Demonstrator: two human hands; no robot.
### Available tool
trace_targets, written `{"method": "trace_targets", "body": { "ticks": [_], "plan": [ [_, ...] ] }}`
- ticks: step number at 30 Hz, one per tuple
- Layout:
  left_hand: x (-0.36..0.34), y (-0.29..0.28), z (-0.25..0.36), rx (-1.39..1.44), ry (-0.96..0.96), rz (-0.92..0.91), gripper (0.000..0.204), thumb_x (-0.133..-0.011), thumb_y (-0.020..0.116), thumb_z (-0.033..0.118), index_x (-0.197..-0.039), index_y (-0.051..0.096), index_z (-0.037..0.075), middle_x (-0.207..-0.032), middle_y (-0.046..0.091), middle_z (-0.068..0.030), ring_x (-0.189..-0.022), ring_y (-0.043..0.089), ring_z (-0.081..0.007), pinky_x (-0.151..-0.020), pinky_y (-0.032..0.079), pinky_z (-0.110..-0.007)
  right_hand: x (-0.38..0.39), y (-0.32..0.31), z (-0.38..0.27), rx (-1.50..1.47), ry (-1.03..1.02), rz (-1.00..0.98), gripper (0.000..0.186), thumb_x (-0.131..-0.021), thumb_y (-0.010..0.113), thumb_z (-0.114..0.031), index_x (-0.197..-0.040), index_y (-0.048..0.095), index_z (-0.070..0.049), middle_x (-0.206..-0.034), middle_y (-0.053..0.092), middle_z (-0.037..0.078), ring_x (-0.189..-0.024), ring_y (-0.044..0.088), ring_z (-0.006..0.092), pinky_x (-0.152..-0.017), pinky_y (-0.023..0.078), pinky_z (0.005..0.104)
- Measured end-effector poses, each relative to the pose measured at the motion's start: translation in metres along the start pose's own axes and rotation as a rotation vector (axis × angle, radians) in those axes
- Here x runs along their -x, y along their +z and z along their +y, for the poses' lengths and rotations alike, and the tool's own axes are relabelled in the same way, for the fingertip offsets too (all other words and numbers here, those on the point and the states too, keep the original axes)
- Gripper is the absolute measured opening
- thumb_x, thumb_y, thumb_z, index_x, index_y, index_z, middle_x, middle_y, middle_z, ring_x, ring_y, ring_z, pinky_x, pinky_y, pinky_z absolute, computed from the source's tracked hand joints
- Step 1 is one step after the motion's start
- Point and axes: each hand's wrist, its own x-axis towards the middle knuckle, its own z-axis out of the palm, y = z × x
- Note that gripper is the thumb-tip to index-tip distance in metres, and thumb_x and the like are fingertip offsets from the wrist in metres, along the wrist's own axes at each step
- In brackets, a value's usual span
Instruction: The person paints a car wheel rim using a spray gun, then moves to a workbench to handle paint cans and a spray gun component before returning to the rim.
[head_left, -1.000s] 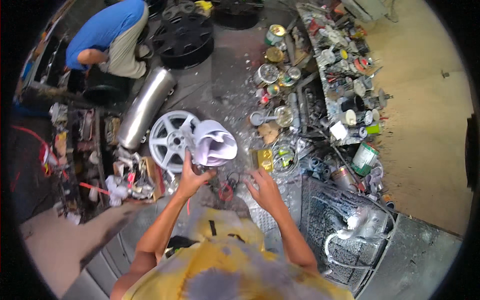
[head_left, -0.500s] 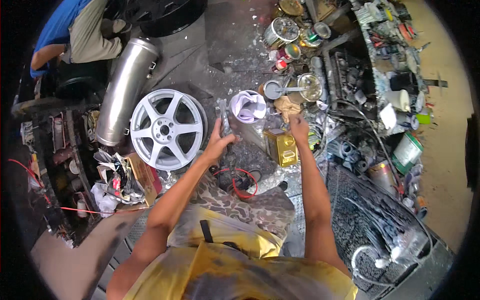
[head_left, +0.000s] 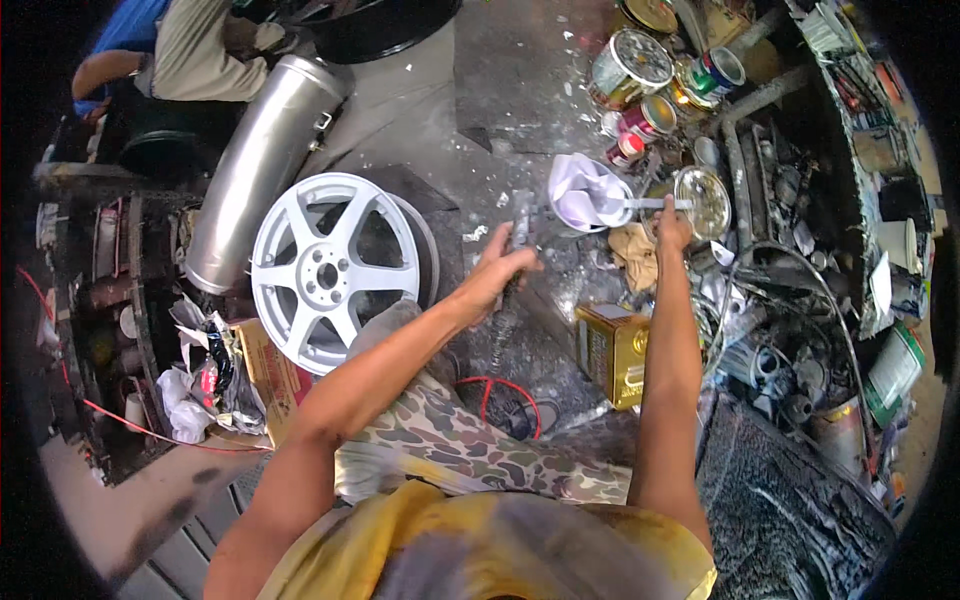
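The person's left arm (head_left: 375, 375) slants up from the lower edge, elbow bent, the forearm passing in front of the wheel's lower right side. The left hand (head_left: 497, 272) is curled round a grey tool (head_left: 522, 222), thumb across it toward the right; the tips of the other fingers are hidden. The right arm (head_left: 672, 380) reaches almost straight forward. The fingers of the right hand (head_left: 673, 230) pinch the pale handle (head_left: 648, 203) of a stirrer — one end meets the edge of a cup lined with white cloth (head_left: 585, 188), the other lies over an open tin (head_left: 703, 205).

Crumpled brown paper (head_left: 632, 250) lies just beyond a yellow can (head_left: 625, 350), which stands near the right forearm. The dark floor (head_left: 420, 110) is flecked with white. On the left, a silver wheel (head_left: 329, 257) leans beside a shiny metal cylinder (head_left: 262, 170), with a cardboard box (head_left: 268, 375) of rubbish below. Paint tins (head_left: 640, 70) cluster at upper right, near a cluttered rack — and at upper left another person in light trousers (head_left: 205, 55) crouches.
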Motion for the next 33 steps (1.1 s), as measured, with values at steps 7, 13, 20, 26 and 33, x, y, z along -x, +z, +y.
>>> {"method": "trace_targets", "body": {
  "ticks": [7, 13, 20, 26, 33],
  "plan": [
    [-0.018, 0.024, -0.002, 0.005, 0.002, 0.070, 0.078, -0.079, 0.074, 0.029, -0.147, 0.038, 0.012, -0.107, 0.057, -0.0053, -0.081, 0.052, -0.0146, -0.073, 0.044, -0.033, -0.023, 0.017, 0.004, 0.595, -0.386, 0.121, 0.062, -0.093, 0.064, -0.064, -0.094, 0.081, -0.004, -0.085, 0.078, 0.015, -0.081, 0.073, 0.0314, -0.081, 0.054, 0.0461],
    [-0.052, 0.043, -0.026, -0.034, -0.024, -0.005, 0.112, -0.077, 0.078, 0.032, -0.164, 0.015, 0.003, -0.121, 0.060, -0.0132, -0.076, 0.054, -0.0158, -0.062, 0.044, -0.031, 0.024, -0.008, -0.013, 0.296, -0.925, -0.201, 0.020, -0.089, 0.067, -0.011, -0.096, 0.066, 0.009, -0.081, 0.067, 0.028, -0.071, 0.066, 0.0393, -0.068, 0.048, 0.0491],
    [-0.056, 0.047, -0.024, -0.154, -0.015, -0.067, 0.111, -0.079, 0.078, 0.041, -0.164, 0.017, 0.004, -0.134, 0.058, -0.0180, -0.100, 0.060, -0.0206, -0.074, 0.048, -0.032, 0.046, -0.028, -0.017, 0.237, -0.921, -0.152, 0.031, -0.091, 0.067, -0.015, -0.115, 0.069, 0.005, -0.092, 0.070, 0.025, -0.086, 0.066, 0.0459, -0.081, 0.052, 0.0496],
    [-0.056, 0.038, -0.021, -0.095, -0.120, -0.057, 0.116, -0.078, 0.077, 0.030, -0.167, 0.006, 0.007, -0.138, 0.057, -0.0164, -0.105, 0.058, -0.0195, -0.074, 0.048, -0.033, 0.049, -0.018, -0.015, 0.380, -1.019, -0.096, 0.047, -0.081, 0.067, -0.009, -0.125, 0.059, 0.007, -0.108, 0.067, 0.032, -0.102, 0.064, 0.0518, -0.089, 0.050, 0.0551],
    [-0.060, 0.030, -0.025, -0.072, -0.109, -0.027, 0.096, -0.074, 0.077, 0.026, -0.155, 0.028, 0.009, -0.125, 0.059, -0.0099, -0.074, 0.052, -0.0149, -0.064, 0.045, -0.032, 0.075, -0.025, -0.041, 0.328, -1.015, -0.197, 0.023, -0.091, 0.067, -0.014, -0.109, 0.067, 0.002, -0.091, 0.068, 0.029, -0.082, 0.066, 0.0476, -0.075, 0.052, 0.0518]
  ]
}}
